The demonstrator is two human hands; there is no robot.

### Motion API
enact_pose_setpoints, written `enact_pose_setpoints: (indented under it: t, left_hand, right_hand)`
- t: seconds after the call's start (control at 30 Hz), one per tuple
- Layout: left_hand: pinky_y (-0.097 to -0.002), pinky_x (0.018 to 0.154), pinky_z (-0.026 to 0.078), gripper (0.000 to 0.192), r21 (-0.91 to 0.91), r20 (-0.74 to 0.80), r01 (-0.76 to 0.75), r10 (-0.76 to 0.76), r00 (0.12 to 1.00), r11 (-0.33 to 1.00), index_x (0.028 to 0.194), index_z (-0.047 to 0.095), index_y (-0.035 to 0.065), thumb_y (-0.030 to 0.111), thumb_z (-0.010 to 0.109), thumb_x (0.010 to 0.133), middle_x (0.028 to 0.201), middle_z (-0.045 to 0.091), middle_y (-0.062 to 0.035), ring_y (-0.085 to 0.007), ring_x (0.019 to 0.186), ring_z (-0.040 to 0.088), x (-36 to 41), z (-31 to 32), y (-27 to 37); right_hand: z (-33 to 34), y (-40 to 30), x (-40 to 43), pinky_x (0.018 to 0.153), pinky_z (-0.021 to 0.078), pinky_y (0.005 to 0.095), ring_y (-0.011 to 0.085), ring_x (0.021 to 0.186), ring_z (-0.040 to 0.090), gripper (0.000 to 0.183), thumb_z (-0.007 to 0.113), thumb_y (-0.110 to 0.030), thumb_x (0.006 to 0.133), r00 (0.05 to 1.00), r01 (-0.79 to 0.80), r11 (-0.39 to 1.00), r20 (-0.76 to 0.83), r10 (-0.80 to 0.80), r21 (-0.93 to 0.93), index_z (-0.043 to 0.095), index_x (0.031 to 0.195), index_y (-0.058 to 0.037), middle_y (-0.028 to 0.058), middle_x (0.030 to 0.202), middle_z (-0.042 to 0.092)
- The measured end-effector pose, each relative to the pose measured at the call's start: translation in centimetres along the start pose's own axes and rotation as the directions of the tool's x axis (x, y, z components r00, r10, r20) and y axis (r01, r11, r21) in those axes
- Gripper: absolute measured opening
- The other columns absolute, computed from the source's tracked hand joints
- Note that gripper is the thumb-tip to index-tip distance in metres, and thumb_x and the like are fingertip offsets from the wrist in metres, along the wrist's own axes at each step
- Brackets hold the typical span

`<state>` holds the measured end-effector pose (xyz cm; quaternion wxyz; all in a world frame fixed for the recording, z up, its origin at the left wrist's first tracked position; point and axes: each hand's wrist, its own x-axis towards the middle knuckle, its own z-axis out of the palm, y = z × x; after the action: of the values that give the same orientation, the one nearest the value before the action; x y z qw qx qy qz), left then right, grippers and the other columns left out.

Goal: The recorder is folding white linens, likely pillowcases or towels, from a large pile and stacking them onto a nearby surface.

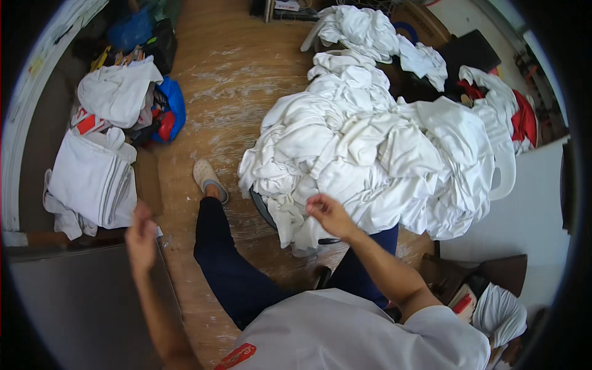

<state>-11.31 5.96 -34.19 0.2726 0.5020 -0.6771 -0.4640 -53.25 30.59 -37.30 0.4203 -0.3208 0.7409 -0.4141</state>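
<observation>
A large heap of crumpled white cloths (pixel 351 143) lies before me, spilling over a dark rounded rim (pixel 261 208) beneath it. My right hand (pixel 330 216) hovers at the near edge of the heap, its fingers loosely curled and nothing visible in them. On the left, my left hand (pixel 141 238) is blurred by motion and looks empty. It is just beside a stack of folded white cloths (pixel 83 178). Whether the left fingertips touch the stack is hard to tell. Another white cloth (pixel 118 92) lies loosely beyond the folded stack.
A grey flat surface (pixel 83 300) fills the lower left. Bags, including a blue one (pixel 175 108), stand beyond the folded cloths. To the right are a white plastic chair (pixel 506 175) and a brown seat (pixel 502 273). Worn wooden flooring (pixel 217 92) runs between the piles.
</observation>
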Motion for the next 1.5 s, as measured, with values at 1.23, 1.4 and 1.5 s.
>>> enact_pose_setpoints:
  t: [1.23,1.4,1.5]
  left_hand:
    - [-0.0268,0.081,0.048,0.016,-0.679,0.200,-0.207,0.448,0.871,0.705,0.106,0.057,-0.0023,0.008,0.053,0.095,0.098,0.064,-0.0076,-0.0123,0.092,0.060,-11.6,21.6,24.9]
    - [-0.0262,0.087,0.045,0.017,-0.720,0.145,-0.012,0.167,0.975,0.694,0.107,0.059,-0.0015,0.010,0.053,0.095,0.098,0.063,-0.0042,-0.0111,0.094,0.059,-13.6,19.5,24.2]
    - [-0.0282,0.093,0.043,0.024,-0.740,0.216,0.078,0.126,0.968,0.669,0.115,0.055,-0.0017,0.008,0.056,0.093,0.106,0.062,-0.0070,-0.0140,0.102,0.058,-13.8,18.3,23.2]
  right_hand:
    - [-16.8,-13.1,-12.6,0.069,0.0423,0.0323,0.0186,0.075,0.054,0.014,0.075,-0.009,0.074,0.661,0.743,0.607,0.169,-0.731,-0.281,0.064,0.082,-0.0074,0.0037,0.078,0.063]
    - [-15.0,-13.5,-12.2,0.078,0.0480,0.0257,0.0098,0.087,0.058,0.022,0.071,0.004,0.078,0.852,0.385,0.819,0.178,-0.493,0.426,0.054,0.088,-0.0038,0.0036,0.093,0.063]
    - [-13.8,-13.9,-12.8,0.078,0.0491,0.0237,0.0084,0.087,0.061,0.015,0.068,0.004,0.083,0.854,0.305,0.738,0.170,-0.491,0.602,0.058,0.092,-0.0024,0.0035,0.094,0.065]
